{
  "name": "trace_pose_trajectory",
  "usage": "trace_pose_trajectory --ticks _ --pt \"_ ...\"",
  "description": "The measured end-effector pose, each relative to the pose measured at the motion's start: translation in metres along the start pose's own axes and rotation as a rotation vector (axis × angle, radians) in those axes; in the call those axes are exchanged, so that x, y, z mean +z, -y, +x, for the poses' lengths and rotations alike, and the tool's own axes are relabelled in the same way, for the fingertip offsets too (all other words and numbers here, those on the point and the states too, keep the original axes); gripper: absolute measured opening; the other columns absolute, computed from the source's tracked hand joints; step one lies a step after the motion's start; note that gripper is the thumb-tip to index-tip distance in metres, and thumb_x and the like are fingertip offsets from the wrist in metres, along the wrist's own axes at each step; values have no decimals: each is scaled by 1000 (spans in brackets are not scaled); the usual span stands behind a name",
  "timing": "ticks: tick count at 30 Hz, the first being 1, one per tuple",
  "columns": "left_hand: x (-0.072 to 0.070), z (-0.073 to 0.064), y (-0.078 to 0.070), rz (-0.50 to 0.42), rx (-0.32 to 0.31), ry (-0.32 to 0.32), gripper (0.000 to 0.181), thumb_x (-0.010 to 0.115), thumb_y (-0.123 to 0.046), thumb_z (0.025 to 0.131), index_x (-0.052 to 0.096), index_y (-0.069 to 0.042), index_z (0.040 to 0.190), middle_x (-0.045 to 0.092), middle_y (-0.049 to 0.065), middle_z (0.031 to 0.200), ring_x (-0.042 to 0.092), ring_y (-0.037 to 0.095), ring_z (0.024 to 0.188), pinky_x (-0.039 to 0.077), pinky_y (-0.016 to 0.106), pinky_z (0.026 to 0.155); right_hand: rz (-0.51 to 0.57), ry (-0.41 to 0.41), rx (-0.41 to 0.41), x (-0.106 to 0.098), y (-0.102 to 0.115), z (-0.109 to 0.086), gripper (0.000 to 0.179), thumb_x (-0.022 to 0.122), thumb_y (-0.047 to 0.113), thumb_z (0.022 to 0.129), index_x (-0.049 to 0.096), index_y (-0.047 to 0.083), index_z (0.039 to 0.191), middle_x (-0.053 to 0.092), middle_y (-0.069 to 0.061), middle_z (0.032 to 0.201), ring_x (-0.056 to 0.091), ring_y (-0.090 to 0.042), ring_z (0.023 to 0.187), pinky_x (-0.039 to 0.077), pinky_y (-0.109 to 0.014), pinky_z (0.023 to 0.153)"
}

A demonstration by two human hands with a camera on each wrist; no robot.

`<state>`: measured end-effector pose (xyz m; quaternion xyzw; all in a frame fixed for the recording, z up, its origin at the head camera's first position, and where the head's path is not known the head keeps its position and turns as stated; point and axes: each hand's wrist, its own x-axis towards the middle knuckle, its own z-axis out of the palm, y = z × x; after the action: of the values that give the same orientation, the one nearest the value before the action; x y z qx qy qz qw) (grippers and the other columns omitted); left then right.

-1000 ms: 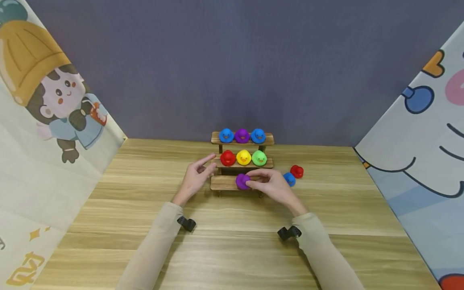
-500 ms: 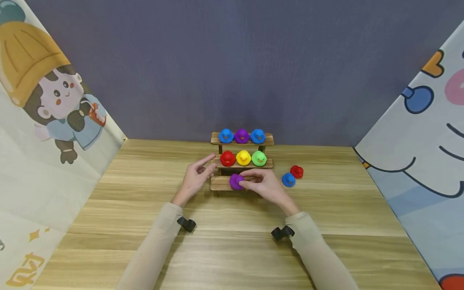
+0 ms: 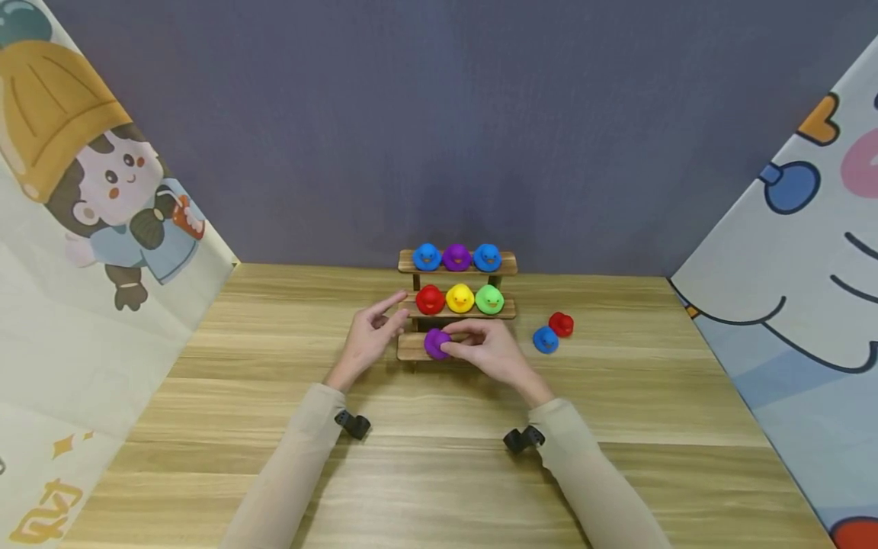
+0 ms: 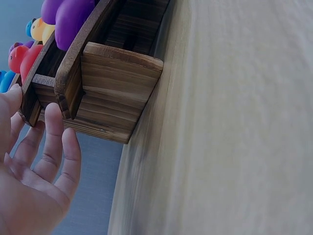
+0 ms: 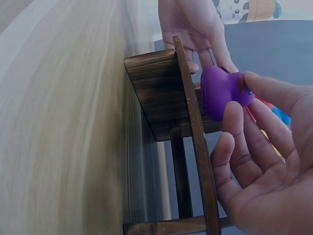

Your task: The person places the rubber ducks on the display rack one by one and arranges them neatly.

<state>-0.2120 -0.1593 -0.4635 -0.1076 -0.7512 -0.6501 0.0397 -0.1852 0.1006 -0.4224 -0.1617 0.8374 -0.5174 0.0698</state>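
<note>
A three-tier wooden shelf (image 3: pixel 411 347) stands on the table, with rubber ducks on its steps. My right hand (image 3: pixel 490 352) pinches a purple rubber duck (image 3: pixel 436 344) between thumb and fingers at the left part of the lowest tier; the right wrist view shows the same purple duck (image 5: pixel 220 93) at the fingertips. At the shelf's left end is my left hand (image 3: pixel 368 335), its fingers loosely extended. In the left wrist view those fingers (image 4: pixel 53 142) lie against the ends of the steps, and the thumb is by the middle one.
The middle tier bears a red duck (image 3: pixel 430 300), a yellow duck (image 3: pixel 460 298) and a green duck (image 3: pixel 490 300). On the top tier sit two blue ducks and a purple duck (image 3: pixel 456 258). A blue duck (image 3: pixel 546 340) and a red duck (image 3: pixel 561 325) lie right of the shelf.
My right hand has slid the purple duck leftward along the lowest tier, from about its middle to its left part. The left hand stays put.
</note>
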Motion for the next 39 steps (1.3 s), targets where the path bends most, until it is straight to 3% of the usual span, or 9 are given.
trace_pose_trajectory --ticks 14,21,39 --pt "-1 -4 -3 1 1 3 45 68 -20 107 62 -10 150 57 11 159 71 5 80 61 25 76 -50 -32 3 11 2 1 29 88 30 90 83 18 116 81 -1 113 73 -13 82 58 -28 70" --pt "-1 -4 -4 15 -4 2 45 68 -23 107 63 -12 150 60 10 156 71 7 81 63 32 78 -94 -73 -41 16 5 1 30 89 28 89 83 15 116 82 -3 111 72 -10 80 58 -25 69" --pt "-1 -3 -2 13 -7 11 45 68 -23 107 63 -13 150 59 8 158 70 5 80 64 33 82 -118 -107 -81 23 1 2 30 89 30 90 83 15 115 81 -2 92 68 -10 72 54 -24 61"
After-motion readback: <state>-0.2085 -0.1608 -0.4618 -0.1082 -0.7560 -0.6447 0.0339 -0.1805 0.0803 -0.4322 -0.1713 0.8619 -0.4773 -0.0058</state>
